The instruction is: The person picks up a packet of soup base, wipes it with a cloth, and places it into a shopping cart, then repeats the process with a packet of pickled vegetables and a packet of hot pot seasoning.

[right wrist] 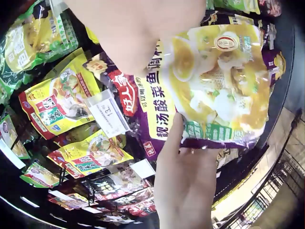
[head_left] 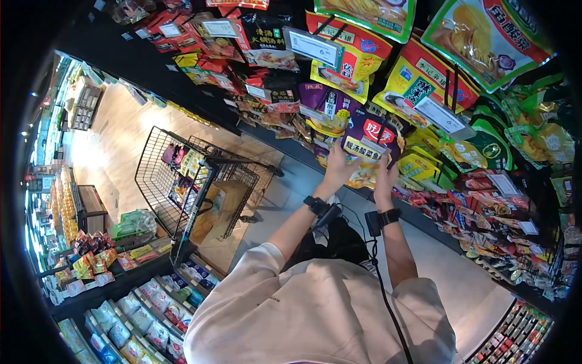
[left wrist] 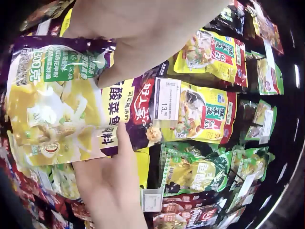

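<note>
A purple-and-yellow fish seasoning packet hangs on the rack in front of the person, with a price tag over its upper part. My left hand grips one side edge, its thumb lying across the printed front, as the right wrist view shows. On the opposite edge my right hand holds the packet, thumb also on the front; the fingers behind it are hidden. Food pictured on the lower half of the packet faces outward between the hands.
Yellow-and-red packets and green packets hang close around on hooks with price tags. Behind the person's left side stands a wire shopping cart holding several packets and a brown bag. Low shelves line the opposite side.
</note>
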Tool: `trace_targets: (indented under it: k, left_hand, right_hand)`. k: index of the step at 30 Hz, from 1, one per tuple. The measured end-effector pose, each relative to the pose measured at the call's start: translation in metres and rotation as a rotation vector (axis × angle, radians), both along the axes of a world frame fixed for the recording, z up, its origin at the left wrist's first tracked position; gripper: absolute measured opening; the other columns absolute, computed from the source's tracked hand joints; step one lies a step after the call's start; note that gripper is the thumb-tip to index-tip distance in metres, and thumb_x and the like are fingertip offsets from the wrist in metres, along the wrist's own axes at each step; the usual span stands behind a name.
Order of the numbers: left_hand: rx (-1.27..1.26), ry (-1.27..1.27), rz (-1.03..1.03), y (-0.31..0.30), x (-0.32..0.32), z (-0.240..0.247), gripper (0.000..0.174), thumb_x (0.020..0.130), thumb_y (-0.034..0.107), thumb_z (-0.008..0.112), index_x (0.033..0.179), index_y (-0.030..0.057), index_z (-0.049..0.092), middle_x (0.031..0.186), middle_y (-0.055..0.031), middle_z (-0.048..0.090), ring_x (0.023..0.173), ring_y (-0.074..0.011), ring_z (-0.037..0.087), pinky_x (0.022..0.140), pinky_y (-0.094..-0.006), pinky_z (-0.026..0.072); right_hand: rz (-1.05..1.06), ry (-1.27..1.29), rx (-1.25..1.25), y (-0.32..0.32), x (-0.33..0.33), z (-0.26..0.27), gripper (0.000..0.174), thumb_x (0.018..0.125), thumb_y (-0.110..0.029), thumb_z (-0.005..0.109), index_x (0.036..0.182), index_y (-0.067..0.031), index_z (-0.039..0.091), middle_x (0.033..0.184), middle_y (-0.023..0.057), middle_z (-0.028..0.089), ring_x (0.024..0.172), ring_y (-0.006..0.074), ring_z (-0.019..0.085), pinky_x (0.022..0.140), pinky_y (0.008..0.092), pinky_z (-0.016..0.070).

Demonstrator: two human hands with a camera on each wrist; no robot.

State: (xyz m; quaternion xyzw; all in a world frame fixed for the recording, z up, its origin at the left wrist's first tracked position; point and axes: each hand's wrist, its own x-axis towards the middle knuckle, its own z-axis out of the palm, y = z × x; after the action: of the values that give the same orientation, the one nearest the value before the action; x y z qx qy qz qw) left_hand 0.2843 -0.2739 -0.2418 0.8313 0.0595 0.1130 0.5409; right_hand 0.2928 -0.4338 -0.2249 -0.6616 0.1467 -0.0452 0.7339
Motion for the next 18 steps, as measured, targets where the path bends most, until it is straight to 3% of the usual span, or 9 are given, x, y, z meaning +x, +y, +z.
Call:
trace_targets:
  k: [2,3,6,8,10,11,12,15,18]
  left_hand:
    - [0.11,-0.21,0.111,0.0,-0.002,0.016,0.077,0.083,0.019,0.08,0.143,-0.007,0.039,0.122,-0.0221,0.061,0.106,-0.0297,0.065,0.092,-0.0366,0.0516]
    - [-0.08,-0.026,-0.043,0.016,-0.009,0.017,0.087,0.086,0.022,0.078,0.152,-0.0053,0.028,0.131,-0.0229,0.055,0.109,-0.0298,0.064,0.095,-0.0352,0.0512]
    - [-0.317,0.277,-0.082,0.057,-0.054,0.09,0.076,0.092,0.02,0.073,0.151,-0.0033,0.031,0.132,-0.0204,0.055,0.113,-0.0255,0.062,0.095,-0.034,0.0512]
    - [-0.445,0.297,-0.099,0.091,-0.089,0.127,0.066,0.097,0.018,0.068,0.151,-0.0002,0.035,0.13,-0.0158,0.058,0.116,-0.0179,0.06,0.1,-0.0312,0.0474]
    - [-0.359,0.266,-0.021,0.12,-0.123,0.14,0.058,0.099,0.015,0.065,0.149,0.001,0.04,0.126,-0.0123,0.061,0.115,-0.0176,0.061,0.098,-0.0306,0.0481]
    - [-0.37,0.266,0.037,0.132,-0.139,0.15,0.055,0.099,0.017,0.064,0.147,0.0014,0.042,0.124,-0.0113,0.063,0.114,-0.0174,0.061,0.097,-0.0302,0.0485]
    - [-0.382,0.273,0.094,0.142,-0.157,0.161,0.052,0.1,0.018,0.064,0.146,0.0018,0.044,0.122,-0.0103,0.064,0.114,-0.0172,0.062,0.096,-0.0298,0.0489]
    - [-0.346,0.232,0.246,0.168,-0.205,0.189,0.048,0.104,0.024,0.058,0.145,0.0026,0.047,0.124,-0.0116,0.064,0.112,-0.0185,0.064,0.096,-0.0304,0.0503]
    - [-0.421,0.207,0.453,0.184,-0.248,0.211,0.047,0.104,0.023,0.057,0.145,0.0016,0.047,0.125,-0.0126,0.064,0.111,-0.0197,0.065,0.099,-0.0325,0.0509]
  right_hand:
    - [-0.118,-0.049,-0.024,0.009,0.016,-0.024,0.042,0.104,-0.029,0.059,0.126,0.0066,0.057,0.123,0.0117,0.064,0.108,0.0179,0.059,0.097,0.0331,0.045]
    - [-0.188,-0.091,-0.03,0.011,0.027,-0.042,0.043,0.104,-0.029,0.059,0.127,0.0069,0.057,0.124,0.0121,0.064,0.108,0.0188,0.059,0.097,0.0334,0.0449]
    - [-0.208,-0.17,-0.059,0.004,0.064,-0.063,0.051,0.103,-0.034,0.059,0.132,0.0076,0.052,0.127,0.0155,0.062,0.112,0.0225,0.059,0.099,0.0347,0.0441]
    - [-0.213,-0.279,-0.18,0.001,0.092,-0.06,0.053,0.103,-0.035,0.06,0.133,0.0075,0.051,0.129,0.0163,0.062,0.113,0.0232,0.058,0.1,0.0351,0.0439]
    - [-0.371,-0.094,-0.156,0.007,0.118,-0.049,0.045,0.103,-0.03,0.059,0.13,0.0057,0.053,0.128,0.0159,0.063,0.112,0.0249,0.059,0.098,0.0362,0.0443]
    - [-0.324,-0.182,-0.164,0.003,0.132,-0.053,0.042,0.103,-0.027,0.059,0.128,0.0055,0.055,0.125,0.0158,0.064,0.111,0.0252,0.059,0.098,0.0362,0.0444]
    - [-0.279,-0.264,-0.172,-0.007,0.145,-0.068,0.038,0.102,-0.024,0.06,0.126,0.0053,0.057,0.123,0.0158,0.065,0.11,0.0256,0.06,0.097,0.0363,0.0446]
    - [-0.29,-0.14,-0.169,-0.021,0.179,-0.124,0.027,0.101,-0.018,0.06,0.116,0.0049,0.062,0.117,0.0161,0.067,0.106,0.0263,0.061,0.096,0.0362,0.0449]
    - [-0.385,0.049,-0.112,0.003,0.146,-0.078,0.046,0.101,-0.03,0.061,0.127,0.0069,0.054,0.12,0.0182,0.066,0.11,0.0288,0.063,0.098,0.039,0.0462]
